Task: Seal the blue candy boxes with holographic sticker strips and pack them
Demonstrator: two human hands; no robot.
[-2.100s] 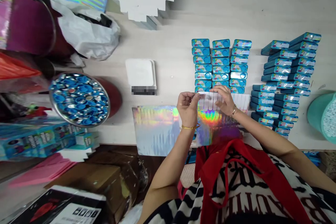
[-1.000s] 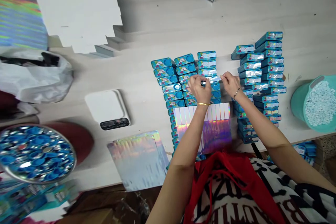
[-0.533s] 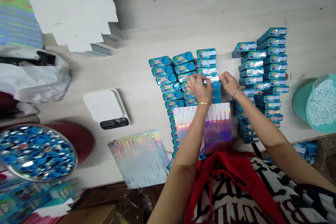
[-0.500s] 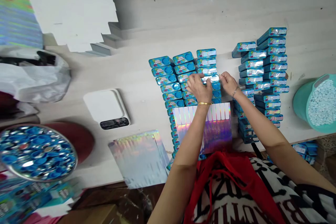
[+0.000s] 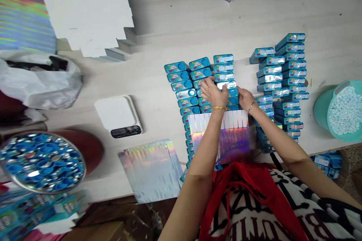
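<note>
My left hand [image 5: 214, 93] has fingers apart, whether my right hand [image 5: 246, 99] pinches I can't tell; a nudge might topple this tin [image 5: 227, 85].

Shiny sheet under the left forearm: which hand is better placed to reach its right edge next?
Probably the right hand: it sits just beyond the sheet's right end, while the left hand is over the blue containers, its forearm crossing the sheet.
</note>
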